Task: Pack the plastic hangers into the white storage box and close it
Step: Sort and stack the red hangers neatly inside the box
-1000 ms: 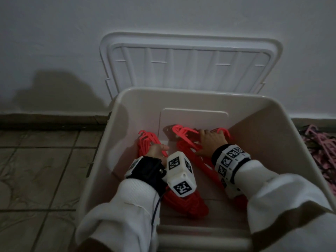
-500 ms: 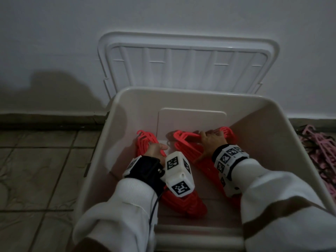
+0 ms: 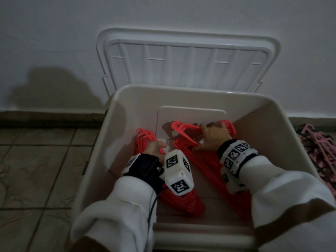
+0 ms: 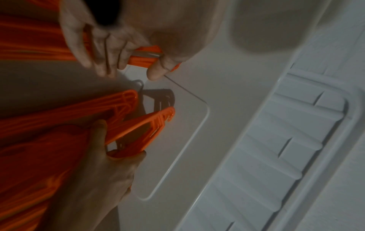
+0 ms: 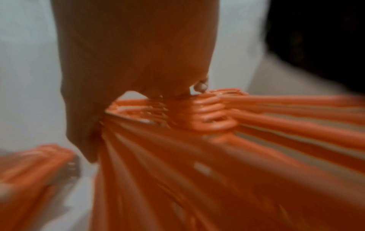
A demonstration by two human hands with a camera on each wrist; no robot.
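Two bunches of red plastic hangers lie inside the big white plastic storage box (image 3: 269, 113) in the head view. The left hand (image 3: 155, 147) holds the left bunch (image 3: 145, 138); the right hand (image 3: 212, 136) holds the right bunch (image 3: 185, 128). The white ribbed lid (image 3: 181, 59) leans on the wall (pink hangers (image 3: 320, 148) sit on the floor).

From the left wrist, fingers (image 4: 98, 51) curl round hangers.

From the right wrist (blurry), the thumb (image 5: 82, 132) presses the bunch.
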